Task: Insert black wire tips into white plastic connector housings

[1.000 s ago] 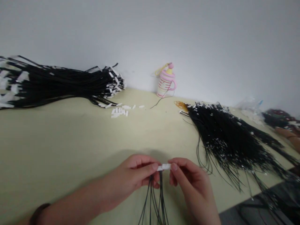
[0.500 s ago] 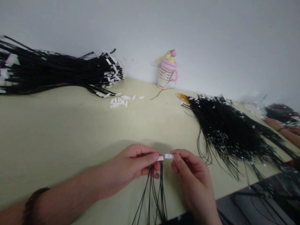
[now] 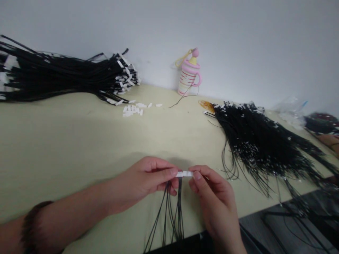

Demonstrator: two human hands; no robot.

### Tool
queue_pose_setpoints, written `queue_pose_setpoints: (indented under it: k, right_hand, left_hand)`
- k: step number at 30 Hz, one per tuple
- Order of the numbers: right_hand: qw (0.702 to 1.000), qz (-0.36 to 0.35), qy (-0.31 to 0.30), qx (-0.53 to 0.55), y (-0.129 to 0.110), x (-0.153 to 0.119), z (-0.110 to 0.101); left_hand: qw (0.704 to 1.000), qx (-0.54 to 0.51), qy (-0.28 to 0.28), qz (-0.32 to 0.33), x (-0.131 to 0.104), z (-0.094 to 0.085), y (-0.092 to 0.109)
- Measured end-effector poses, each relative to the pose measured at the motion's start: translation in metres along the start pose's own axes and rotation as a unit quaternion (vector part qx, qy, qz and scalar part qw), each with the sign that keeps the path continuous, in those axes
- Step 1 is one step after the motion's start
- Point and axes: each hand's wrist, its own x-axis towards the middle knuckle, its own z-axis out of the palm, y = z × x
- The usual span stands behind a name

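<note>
The pale desk bears a thick black wire bundle at the left and a spread heap of black wires at the right. Between and nearer are the two hands, both nearly closed: the left hand pinches a white connector between thumb and fingers, and the right hand grips a white piece by its far end. The striped toy cup stands by the wall. Thin black wires hang below the left fingers. Smaller again, loose white pieces lie beyond the hands.

The two held parts meet end to end, or very nearly — whether they are joined is too small to tell. A slight tilt of either could set them askew; a hard push could make one slip from its fingertip grip, and a snag on the dangling wires could twist the connector.
</note>
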Motion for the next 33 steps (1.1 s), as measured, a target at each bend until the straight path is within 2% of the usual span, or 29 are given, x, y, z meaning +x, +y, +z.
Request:
queue_pose_setpoints:
  k: [8, 14, 17, 20, 23, 27, 33]
  right_hand:
    - [0.999, 0.024, -0.034, 0.029, -0.005, 0.0, 0.0]
    - [0.998, 0.022, -0.049, 0.034, -0.004, -0.003, 0.005]
    - [0.998, 0.016, -0.023, 0.052, -0.002, -0.006, 0.009]
    - [0.997, 0.015, -0.003, 0.071, -0.006, -0.007, 0.012]
    - [0.998, 0.032, -0.046, 0.006, -0.014, -0.007, 0.014]
    - [0.989, 0.03, -0.13, -0.07, -0.023, -0.007, 0.018]
    - [0.989, 0.019, -0.131, -0.06, -0.025, -0.007, 0.022]
  left_hand:
    - [1.0, 0.006, -0.008, 0.001, -0.001, 0.001, -0.001]
    - [0.997, 0.077, 0.02, -0.004, -0.002, 0.004, 0.005]
    - [0.999, 0.045, 0.03, -0.004, -0.003, 0.005, 0.005]
    - [0.999, -0.033, 0.037, 0.001, -0.003, 0.005, 0.004]
    - [0.995, -0.088, 0.037, 0.007, -0.003, 0.004, 0.003]
    - [0.996, -0.088, 0.019, 0.003, -0.003, 0.004, 0.004]
    - [0.999, -0.052, 0.0, -0.005, -0.003, 0.003, 0.003]
